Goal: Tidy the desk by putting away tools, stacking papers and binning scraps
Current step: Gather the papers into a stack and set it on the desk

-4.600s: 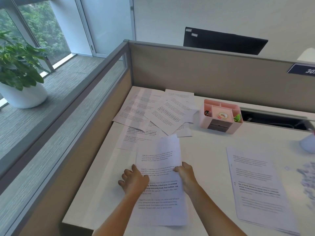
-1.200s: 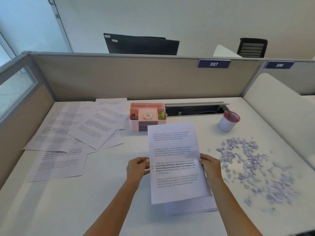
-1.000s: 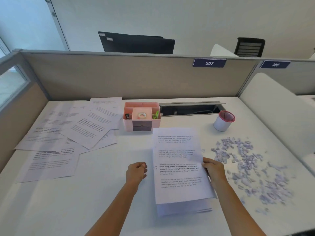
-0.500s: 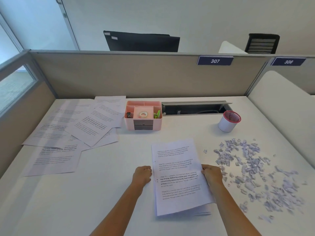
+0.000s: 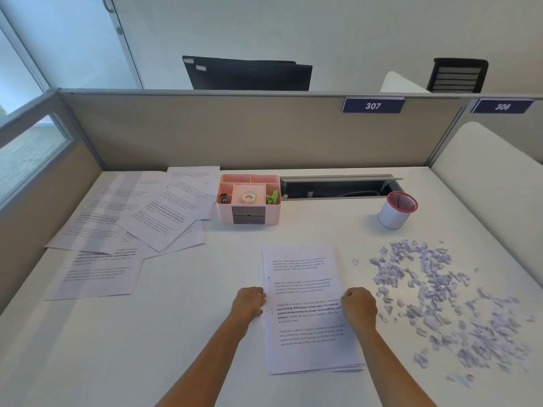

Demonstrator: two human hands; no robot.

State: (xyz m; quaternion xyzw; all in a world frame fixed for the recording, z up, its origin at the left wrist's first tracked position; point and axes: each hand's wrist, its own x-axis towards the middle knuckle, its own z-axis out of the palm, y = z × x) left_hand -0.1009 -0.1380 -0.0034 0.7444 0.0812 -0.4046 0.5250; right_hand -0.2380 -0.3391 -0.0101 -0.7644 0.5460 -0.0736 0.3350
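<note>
My left hand (image 5: 249,301) rests curled against the left edge of the paper stack (image 5: 307,309), fingers folded in and touching the sheets without pinching them. My right hand (image 5: 359,308) sits the same way on the stack's right edge, knuckles up, fingers tucked loosely; whether a fingertip hooks under the top sheet I cannot tell. The stack lies flat on the white desk (image 5: 188,333) between my hands, its lower corner showing several sheet edges slightly fanned. To the stack's right a spread of small torn paper scraps (image 5: 440,301) covers the desk, one stray bit lying just beside the stack's upper right corner. Beyond the stack and a little left stands a pink organizer (image 5: 249,198), with a roll of tape (image 5: 249,197) in its middle compartment and green clips (image 5: 272,197) in the right one. Left of the stack, well apart, loose printed sheets (image 5: 141,221) overlap in a messy fan. Beyond the scraps, right of the organizer, stands a white cup with a red rim (image 5: 397,210).
</note>
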